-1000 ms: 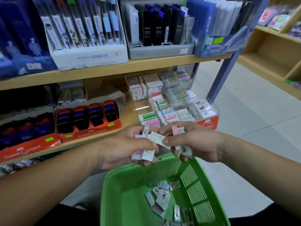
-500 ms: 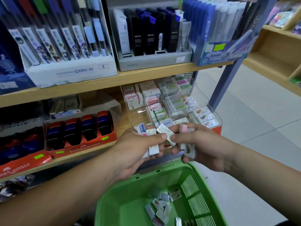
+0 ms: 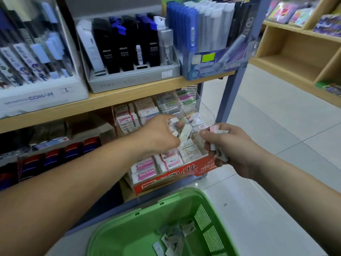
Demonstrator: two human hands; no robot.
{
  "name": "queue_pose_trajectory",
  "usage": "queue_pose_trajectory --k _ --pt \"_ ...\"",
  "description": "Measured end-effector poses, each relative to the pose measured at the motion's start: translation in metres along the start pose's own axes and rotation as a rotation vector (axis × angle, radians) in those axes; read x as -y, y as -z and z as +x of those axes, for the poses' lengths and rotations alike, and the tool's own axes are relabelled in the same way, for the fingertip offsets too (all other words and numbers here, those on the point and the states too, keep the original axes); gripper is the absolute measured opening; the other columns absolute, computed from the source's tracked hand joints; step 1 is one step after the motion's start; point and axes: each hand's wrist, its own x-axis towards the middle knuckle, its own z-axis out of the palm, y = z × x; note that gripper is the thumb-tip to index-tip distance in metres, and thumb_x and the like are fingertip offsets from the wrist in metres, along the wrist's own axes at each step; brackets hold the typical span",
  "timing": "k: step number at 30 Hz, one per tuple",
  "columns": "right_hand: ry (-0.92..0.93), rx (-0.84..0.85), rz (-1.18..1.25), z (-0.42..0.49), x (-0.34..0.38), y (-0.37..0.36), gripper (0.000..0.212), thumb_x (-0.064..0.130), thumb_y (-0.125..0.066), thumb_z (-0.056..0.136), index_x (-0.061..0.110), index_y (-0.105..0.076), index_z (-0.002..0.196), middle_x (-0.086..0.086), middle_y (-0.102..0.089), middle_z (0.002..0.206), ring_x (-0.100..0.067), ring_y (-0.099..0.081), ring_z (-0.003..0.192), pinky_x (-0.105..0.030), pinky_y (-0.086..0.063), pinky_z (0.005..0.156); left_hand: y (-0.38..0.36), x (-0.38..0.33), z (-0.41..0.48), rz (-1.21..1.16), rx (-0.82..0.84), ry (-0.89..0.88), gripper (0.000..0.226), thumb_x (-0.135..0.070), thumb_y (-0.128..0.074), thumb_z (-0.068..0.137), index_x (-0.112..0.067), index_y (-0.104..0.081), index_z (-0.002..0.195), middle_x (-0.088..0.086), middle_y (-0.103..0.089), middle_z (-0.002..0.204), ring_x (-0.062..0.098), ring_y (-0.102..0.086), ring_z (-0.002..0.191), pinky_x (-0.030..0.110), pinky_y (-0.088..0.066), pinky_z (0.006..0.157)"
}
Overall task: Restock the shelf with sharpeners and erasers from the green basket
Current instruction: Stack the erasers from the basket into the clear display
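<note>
While the left hand (image 3: 158,135) pinches a wrapped eraser (image 3: 185,133) over the shelf's eraser display (image 3: 171,175), the right hand (image 3: 236,146) clutches a bunch of erasers (image 3: 215,129). Both hands have lifted from the green basket (image 3: 140,217), which still holds loose packets (image 3: 171,239).

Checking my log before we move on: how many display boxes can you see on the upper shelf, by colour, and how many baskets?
White display box: 1
Grey display box: 1
Blue display box: 1
Green basket: 1
Total: 4
</note>
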Motion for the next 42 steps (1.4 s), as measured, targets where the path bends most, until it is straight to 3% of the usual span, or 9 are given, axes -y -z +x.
queue_pose_trajectory --k 7,10,12,15,21,28,33,36,42 --pt "0.057 -0.090 0.104 0.009 -0.003 0.019 0.034 0.027 -0.077 0.094 0.002 -0.066 0.115 -0.026 -0.075 0.104 -0.050 -0.073 0.096 -0.068 -0.055 0.090 -0.018 -0.010 0.030 0.418 0.148 -0.051 0.022 -0.007 -0.070 0.090 -0.021 -0.068 0.106 -0.001 -0.068 0.098 0.015 -0.069 0.076 0.031 -0.058 0.057" --pt "0.038 -0.059 0.114 0.009 -0.008 0.022 0.033 0.026 -0.076 0.094 0.003 -0.066 0.115 -0.021 -0.077 0.095 -0.044 -0.076 0.089 -0.062 -0.062 0.083 -0.025 -0.012 0.033 0.485 0.140 -0.051 0.020 -0.007 -0.068 0.090 -0.024 -0.072 0.100 0.001 -0.071 0.094 0.017 -0.070 0.080 0.039 -0.065 0.069" --pt "0.036 -0.024 0.108 0.006 -0.009 0.022 0.030 0.025 -0.075 0.095 0.003 -0.067 0.115 -0.009 -0.073 0.076 -0.028 -0.073 0.067 -0.040 -0.063 0.058 -0.025 -0.015 0.035 0.489 0.154 -0.016 0.012 -0.012 -0.068 0.092 -0.024 -0.070 0.095 0.005 -0.073 0.094 0.021 -0.072 0.079 0.044 -0.065 0.069" --pt "0.047 0.029 0.074 0.001 -0.008 0.020 0.027 0.024 -0.074 0.096 0.004 -0.067 0.113 -0.008 -0.069 0.075 -0.025 -0.067 0.065 -0.030 -0.052 0.051 -0.017 -0.019 0.032 0.227 0.141 0.041 0.015 -0.010 -0.068 0.094 -0.022 -0.070 0.102 0.010 -0.073 0.099 0.024 -0.074 0.084 0.040 -0.065 0.063" --pt "0.081 0.091 0.022 -0.006 -0.002 0.003 0.018 0.019 -0.081 0.089 0.013 -0.071 0.103 -0.021 -0.078 0.100 -0.053 -0.070 0.102 -0.077 -0.051 0.086 -0.001 -0.011 0.001 -0.593 0.218 0.165 0.041 0.010 -0.064 0.092 -0.015 -0.070 0.124 0.014 -0.077 0.111 0.029 -0.075 0.107 0.046 -0.060 0.094" --pt "0.104 0.129 0.000 -0.002 -0.004 -0.016 0.022 0.008 -0.085 0.083 0.011 -0.072 0.101 -0.018 -0.078 0.095 -0.041 -0.073 0.080 -0.068 -0.055 0.087 0.002 0.009 -0.012 -0.789 0.182 0.178 0.036 0.004 -0.067 0.091 -0.010 -0.071 0.123 0.013 -0.076 0.118 0.035 -0.067 0.122 0.056 -0.043 0.115" --pt "0.102 0.071 0.105 0.006 -0.005 -0.019 0.017 0.004 -0.082 0.084 0.011 -0.069 0.093 -0.012 -0.071 0.073 -0.023 -0.064 0.060 -0.042 -0.054 0.064 0.010 0.017 -0.013 -0.654 0.022 0.101 0.030 -0.002 -0.072 0.092 -0.012 -0.072 0.120 0.012 -0.078 0.111 0.026 -0.077 0.100 0.035 -0.065 0.076" --pt "0.063 0.045 0.213 0.010 -0.003 -0.019 0.020 0.005 -0.081 0.086 0.016 -0.064 0.090 -0.007 -0.069 0.069 -0.020 -0.060 0.054 -0.027 -0.047 0.050 0.007 0.018 -0.014 -0.424 0.023 0.045 0.025 -0.012 -0.079 0.089 -0.016 -0.074 0.114 0.008 -0.079 0.094 0.017 -0.075 0.077 0.023 -0.052 0.052" --pt "0.085 -0.066 0.173 0.011 -0.002 -0.010 0.024 0.013 -0.086 0.083 0.013 -0.065 0.094 -0.010 -0.078 0.079 -0.034 -0.076 0.068 -0.045 -0.063 0.056 0.003 0.015 0.013 -0.032 -0.053 -0.084 0.019 -0.015 -0.075 0.093 -0.026 -0.078 0.108 -0.003 -0.077 0.093 0.003 -0.065 0.072 0.011 -0.049 0.057"
